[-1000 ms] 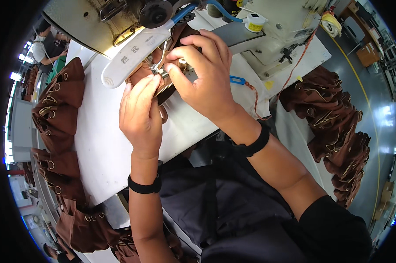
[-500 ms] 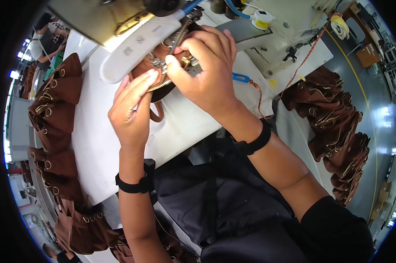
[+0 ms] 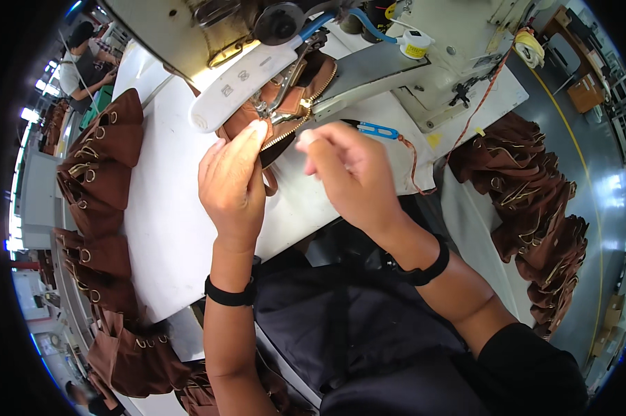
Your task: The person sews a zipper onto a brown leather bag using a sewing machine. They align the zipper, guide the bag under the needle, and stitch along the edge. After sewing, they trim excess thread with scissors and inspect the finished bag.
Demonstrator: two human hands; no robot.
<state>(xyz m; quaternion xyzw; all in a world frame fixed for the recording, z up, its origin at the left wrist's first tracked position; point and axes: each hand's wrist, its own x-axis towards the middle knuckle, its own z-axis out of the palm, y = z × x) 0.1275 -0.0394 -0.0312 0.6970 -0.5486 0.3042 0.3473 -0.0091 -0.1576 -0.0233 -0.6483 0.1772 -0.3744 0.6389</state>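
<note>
A brown leather bag piece with a gold-toothed zipper lies under the presser foot of a sewing machine. My left hand holds the near edge of the leather, its fingers pressed together just in front of the foot; its thumb is hidden. My right hand is apart from the piece, to the right of the zipper, with fingers curled and blurred by motion. I cannot make out anything in it. Close behind it, blue-handled thread snips lie on an orange cord.
A pale guard hangs over the sewing spot. Brown leather bags with metal rings line the white table's left edge; a pile of similar bags is at the right. A white bottle stands on the machine. Another person works at far left.
My right hand has let go of the leather piece and drawn back toward me and to the right. My left hand still holds the piece. The whole view has shifted slightly.
</note>
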